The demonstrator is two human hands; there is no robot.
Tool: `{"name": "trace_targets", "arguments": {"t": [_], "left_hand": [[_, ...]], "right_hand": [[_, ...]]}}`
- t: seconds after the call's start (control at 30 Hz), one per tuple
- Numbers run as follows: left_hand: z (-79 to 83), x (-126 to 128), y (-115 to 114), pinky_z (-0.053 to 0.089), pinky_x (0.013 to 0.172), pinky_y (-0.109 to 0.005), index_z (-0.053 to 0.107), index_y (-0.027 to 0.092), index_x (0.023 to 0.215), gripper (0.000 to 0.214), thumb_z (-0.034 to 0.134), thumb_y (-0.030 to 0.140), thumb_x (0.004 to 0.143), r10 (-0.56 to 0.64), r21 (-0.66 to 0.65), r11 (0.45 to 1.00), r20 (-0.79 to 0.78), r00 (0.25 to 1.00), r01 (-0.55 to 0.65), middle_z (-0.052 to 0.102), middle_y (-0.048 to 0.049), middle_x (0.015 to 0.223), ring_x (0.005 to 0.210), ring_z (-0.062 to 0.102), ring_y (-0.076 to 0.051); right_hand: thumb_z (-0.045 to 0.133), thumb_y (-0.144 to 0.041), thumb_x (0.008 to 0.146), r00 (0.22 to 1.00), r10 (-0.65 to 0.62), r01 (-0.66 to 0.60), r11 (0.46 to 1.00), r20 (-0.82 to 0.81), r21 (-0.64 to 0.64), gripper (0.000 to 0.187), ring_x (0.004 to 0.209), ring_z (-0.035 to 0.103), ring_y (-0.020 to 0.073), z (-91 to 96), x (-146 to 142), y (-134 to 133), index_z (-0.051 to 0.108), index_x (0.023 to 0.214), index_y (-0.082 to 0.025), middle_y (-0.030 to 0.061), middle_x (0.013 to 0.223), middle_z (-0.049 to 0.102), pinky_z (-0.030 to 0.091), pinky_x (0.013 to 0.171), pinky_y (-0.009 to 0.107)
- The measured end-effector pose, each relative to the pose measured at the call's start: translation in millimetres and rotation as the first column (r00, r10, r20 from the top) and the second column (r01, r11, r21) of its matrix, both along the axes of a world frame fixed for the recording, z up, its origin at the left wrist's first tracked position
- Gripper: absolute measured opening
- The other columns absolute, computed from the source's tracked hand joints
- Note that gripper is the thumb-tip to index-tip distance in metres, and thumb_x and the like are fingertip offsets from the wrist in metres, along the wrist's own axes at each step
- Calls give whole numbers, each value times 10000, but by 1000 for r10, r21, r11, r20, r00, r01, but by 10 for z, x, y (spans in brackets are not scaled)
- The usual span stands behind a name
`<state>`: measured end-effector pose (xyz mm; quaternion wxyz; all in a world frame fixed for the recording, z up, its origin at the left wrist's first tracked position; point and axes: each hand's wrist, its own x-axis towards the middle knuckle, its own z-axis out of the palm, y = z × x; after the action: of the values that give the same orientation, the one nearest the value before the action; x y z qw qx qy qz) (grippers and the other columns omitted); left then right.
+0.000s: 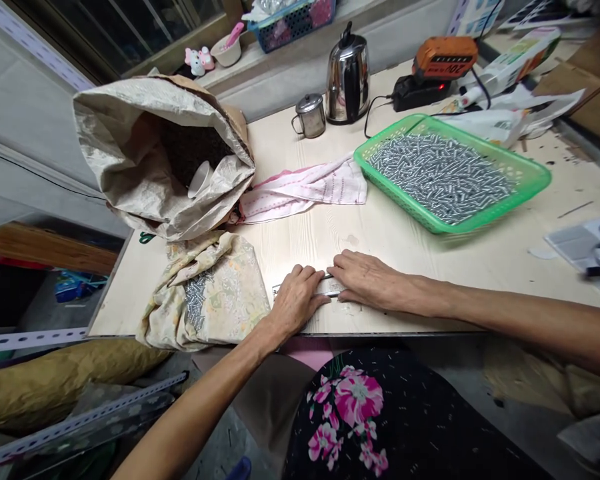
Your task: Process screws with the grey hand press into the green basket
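Observation:
A short, flat silver metal strip (pixel 329 287) lies on the pale wooden table near its front edge, partly covered by both hands. My left hand (pixel 296 299) is closed over its left part, thumb on the near side and fingers on the far side. My right hand (pixel 363 279) closes on its right end, fingers and thumb bent round it. The fingertips of the two hands almost meet. What lies under the fingers is hidden. Left of my left hand, a patterned cloth (pixel 237 287) holds a small heap of thin metal pins (pixel 195 299).
A green basket (pixel 443 230) full of small metal rods stands at the right. At the left, a large open sack (pixel 145 100) holds dark contents and a white cup (pixel 201 179). Behind are a towel (pixel 305 190), steel mug (pixel 311 117), kettle (pixel 348 77) and orange battery (pixel 445 57).

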<state>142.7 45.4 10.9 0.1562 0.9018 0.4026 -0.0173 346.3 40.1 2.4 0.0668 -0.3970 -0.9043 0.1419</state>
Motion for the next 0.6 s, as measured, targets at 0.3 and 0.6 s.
{"name": "trace_targets", "arguments": {"t": [0.3,0.6], "left_hand": [[-81,29,-62,468,786,-367,641,167,917,206,502,309,974,-30,66,997,-58,998,34,611,-66,889,913,527,-231],[-319,-30,-455,409,1090,-513,418,154,1399,474,514,316,964,58,235,968,138,989,-90,464,-174,1465,1382,399,-320]], "right_hand": [[486,-156,966,993,-44,44,999,-109,5,171,792,502,201,-216,-80,-170,581,824,-151,64,825,576,381,718,319],[552,-419,948,995,23,-28,999,-100,-43,332,870,505,243,-149,101,233,631,1092,-130,119,963,590,401,812,378]]}}
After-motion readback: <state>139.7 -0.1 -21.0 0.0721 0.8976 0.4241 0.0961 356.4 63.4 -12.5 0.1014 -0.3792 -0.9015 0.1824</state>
